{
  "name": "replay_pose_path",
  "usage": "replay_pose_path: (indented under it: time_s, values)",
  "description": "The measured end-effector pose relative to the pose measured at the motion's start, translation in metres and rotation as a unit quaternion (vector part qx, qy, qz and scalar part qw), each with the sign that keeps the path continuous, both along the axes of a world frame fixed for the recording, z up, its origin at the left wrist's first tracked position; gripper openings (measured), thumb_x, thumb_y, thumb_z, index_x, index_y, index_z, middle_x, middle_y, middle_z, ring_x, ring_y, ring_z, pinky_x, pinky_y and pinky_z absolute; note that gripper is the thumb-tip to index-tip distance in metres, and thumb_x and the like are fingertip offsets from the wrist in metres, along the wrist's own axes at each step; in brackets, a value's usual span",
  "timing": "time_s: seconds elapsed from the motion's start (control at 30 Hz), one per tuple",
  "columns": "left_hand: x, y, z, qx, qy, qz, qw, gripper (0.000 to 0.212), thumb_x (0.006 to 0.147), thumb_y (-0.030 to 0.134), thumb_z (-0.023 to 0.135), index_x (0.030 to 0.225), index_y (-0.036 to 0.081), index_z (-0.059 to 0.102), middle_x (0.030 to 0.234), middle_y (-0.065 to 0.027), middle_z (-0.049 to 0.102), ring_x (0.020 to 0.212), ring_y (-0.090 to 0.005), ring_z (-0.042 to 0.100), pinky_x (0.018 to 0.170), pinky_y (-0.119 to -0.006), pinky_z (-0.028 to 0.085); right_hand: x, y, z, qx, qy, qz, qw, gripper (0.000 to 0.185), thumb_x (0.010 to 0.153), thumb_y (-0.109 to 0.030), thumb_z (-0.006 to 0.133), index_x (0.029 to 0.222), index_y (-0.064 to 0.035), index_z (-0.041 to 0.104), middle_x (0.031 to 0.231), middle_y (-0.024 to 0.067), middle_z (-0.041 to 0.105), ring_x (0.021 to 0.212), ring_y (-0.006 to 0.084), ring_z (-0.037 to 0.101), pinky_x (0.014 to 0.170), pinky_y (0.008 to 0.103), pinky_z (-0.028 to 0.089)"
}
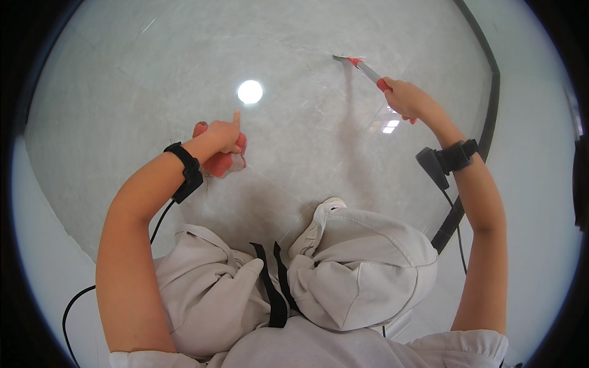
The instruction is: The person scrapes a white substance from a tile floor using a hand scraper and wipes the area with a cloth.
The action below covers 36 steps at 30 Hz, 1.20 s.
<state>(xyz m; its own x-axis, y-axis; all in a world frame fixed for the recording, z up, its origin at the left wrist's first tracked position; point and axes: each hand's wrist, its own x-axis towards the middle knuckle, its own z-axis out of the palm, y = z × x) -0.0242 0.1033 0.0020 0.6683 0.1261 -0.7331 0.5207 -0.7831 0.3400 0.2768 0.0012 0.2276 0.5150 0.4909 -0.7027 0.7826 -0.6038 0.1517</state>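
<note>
My right hand (407,99) grips the handle of a scraper (368,72) with a grey shaft and red fittings. Its thin blade tilts down at the glossy grey floor (294,27), far forward and right of centre; whether the edge touches cannot be told. In my left hand (224,135) is a crumpled red and greyish cloth (218,164), held just above or against the floor on the left. The index finger of that hand points forward, towards a bright round reflection. Part of the cloth is hidden under the palm.
A dark baseboard (491,110) runs along the pale wall (534,152) at the right. My bent knees and a white shoe (332,203) are close below the hands. Black devices with cables are strapped to both forearms, and a window reflection shows near my right hand.
</note>
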Motion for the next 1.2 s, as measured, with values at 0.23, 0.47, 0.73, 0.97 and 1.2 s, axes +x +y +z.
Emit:
replay_pose_path:
  time_s: [0.23,0.47,0.73,0.97,1.2]
  values:
    - [-0.006,-0.011,-0.002,0.004,0.038,0.016,0.999,0.105,0.070,0.039,0.066,0.132,-0.011,-0.002,0.086,-0.0139,0.062,0.080,-0.0298,0.060,0.070,-0.035,0.046,-0.004,-0.015,0.002,0.040,0.026,0.001,0.999,0.034,0.084,-0.017,0.035,0.116,-0.0085,0.044,0.065,0.0116,0.054,0.050,0.0204,0.053,0.046,0.0340,0.044]
    - [0.021,0.014,0.001,-0.091,-0.019,0.100,0.991,0.077,0.078,0.045,0.054,0.128,-0.007,0.024,0.100,-0.0202,0.057,0.093,-0.0317,0.055,0.080,-0.037,0.042,0.031,-0.127,-0.026,0.297,0.021,0.133,0.945,0.044,0.083,-0.026,0.051,0.124,-0.0128,0.043,0.079,0.0168,0.062,0.065,0.0321,0.059,0.060,0.0353,0.047]
    - [0.042,0.032,0.026,-0.423,-0.121,0.430,0.788,0.058,0.081,0.047,0.053,0.118,0.003,0.048,0.114,-0.0095,0.051,0.111,-0.0206,0.045,0.092,-0.034,0.037,0.003,-0.139,-0.011,0.210,0.076,0.127,0.966,0.040,0.079,-0.023,0.056,0.116,-0.0116,0.048,0.085,0.0167,0.062,0.071,0.0338,0.059,0.064,0.0372,0.047]
    - [0.053,0.007,0.019,-0.543,-0.073,0.491,0.677,0.050,0.079,0.038,0.061,0.115,0.006,0.049,0.114,-0.0057,0.048,0.111,-0.0175,0.042,0.092,-0.034,0.037,-0.004,-0.134,-0.009,0.218,0.091,0.153,0.960,0.038,0.079,-0.022,0.056,0.115,-0.0118,0.048,0.085,0.0153,0.062,0.069,0.0325,0.059,0.062,0.0369,0.047]
    - [0.050,0.009,0.021,-0.552,-0.094,0.576,0.595,0.037,0.081,0.031,0.061,0.109,0.009,0.053,0.103,-0.0015,0.053,0.101,-0.0130,0.049,0.087,-0.031,0.039,-0.012,-0.127,-0.005,0.225,0.099,0.169,0.954,0.038,0.079,-0.021,0.056,0.114,-0.0115,0.048,0.085,0.0148,0.062,0.067,0.0321,0.059,0.060,0.0365,0.047]
